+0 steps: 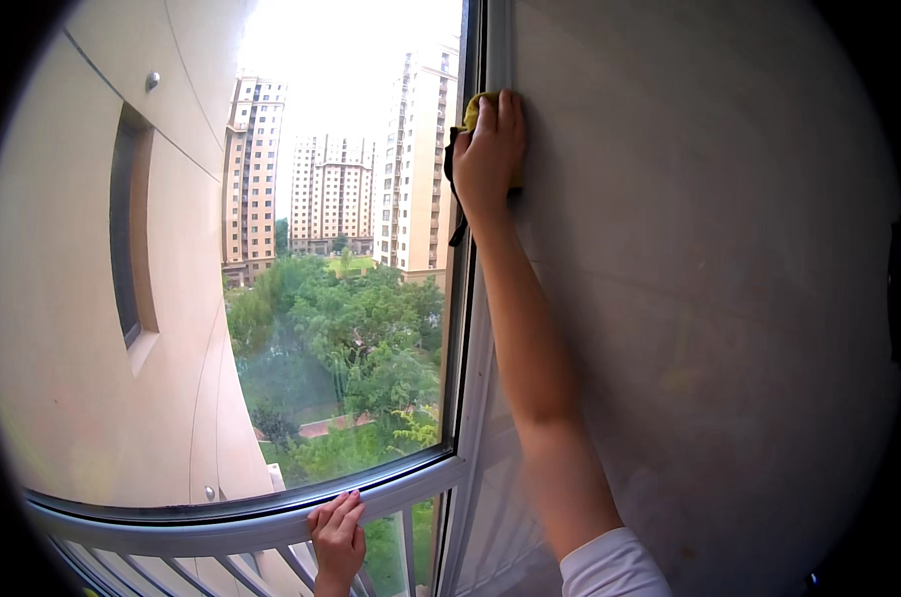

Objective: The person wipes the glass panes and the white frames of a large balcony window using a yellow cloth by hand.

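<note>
My right hand (489, 160) is raised high and grips a yellow cloth (471, 110) with a dark edging. It presses the cloth against the upright side of the white window frame (479, 373), where the frame meets the wall. A dark strip of the cloth hangs down beside my wrist; most of the cloth is hidden under my palm. Lower down, my left hand (338, 531) rests with its fingers over the white horizontal frame rail (234, 522) below the large window pane (346, 328). Nothing shows in the left hand.
A plain grey wall (704, 298) fills the right side, close to my right arm. White railing bars (186, 576) stand under the rail. Through the glass are an outer building wall (63, 298), green trees (361, 321) and tall apartment buildings (331, 186).
</note>
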A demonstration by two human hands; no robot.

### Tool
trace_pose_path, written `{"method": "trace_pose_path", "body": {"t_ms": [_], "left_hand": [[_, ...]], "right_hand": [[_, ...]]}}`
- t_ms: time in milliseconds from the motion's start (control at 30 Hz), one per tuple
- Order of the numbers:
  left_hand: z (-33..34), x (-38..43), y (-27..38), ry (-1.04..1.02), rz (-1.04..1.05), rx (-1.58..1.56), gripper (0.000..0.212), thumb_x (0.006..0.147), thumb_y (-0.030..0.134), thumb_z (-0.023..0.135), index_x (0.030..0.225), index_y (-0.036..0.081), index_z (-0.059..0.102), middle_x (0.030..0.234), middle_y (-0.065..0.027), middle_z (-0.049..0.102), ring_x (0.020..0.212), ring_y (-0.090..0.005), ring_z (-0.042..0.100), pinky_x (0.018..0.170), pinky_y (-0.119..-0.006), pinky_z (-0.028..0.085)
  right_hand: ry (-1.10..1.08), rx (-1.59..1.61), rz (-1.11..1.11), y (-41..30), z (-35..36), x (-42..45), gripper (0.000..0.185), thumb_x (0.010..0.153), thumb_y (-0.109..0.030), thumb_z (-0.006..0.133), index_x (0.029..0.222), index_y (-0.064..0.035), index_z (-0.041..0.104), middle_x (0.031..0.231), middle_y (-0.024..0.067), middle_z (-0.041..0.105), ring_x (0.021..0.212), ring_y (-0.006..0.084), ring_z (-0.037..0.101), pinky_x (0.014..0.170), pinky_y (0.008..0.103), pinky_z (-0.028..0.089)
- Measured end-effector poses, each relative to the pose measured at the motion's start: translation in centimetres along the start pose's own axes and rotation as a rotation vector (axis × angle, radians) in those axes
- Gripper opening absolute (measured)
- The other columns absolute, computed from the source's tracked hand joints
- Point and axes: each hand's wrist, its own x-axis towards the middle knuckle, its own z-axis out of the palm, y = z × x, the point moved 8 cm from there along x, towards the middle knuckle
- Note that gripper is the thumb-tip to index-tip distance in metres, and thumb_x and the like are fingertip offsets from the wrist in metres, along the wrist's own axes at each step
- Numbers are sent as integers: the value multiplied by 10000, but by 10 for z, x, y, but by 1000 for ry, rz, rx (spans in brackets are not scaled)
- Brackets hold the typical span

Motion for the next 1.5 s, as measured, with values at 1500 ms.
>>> {"method": "trace_pose_path", "body": {"t_ms": [1500], "left_hand": [[-213, -337, 648, -1321, 400, -1522, 296, 959, 157, 594, 1211, 13, 655, 1125, -144, 714, 1092, -282, 660, 940, -402, 493]], "right_hand": [[107, -862, 455, -252, -1145, 89, 320, 822, 128, 387, 1044, 39, 599, 1121, 145, 648, 1072, 208, 613, 973, 328, 476]]}}
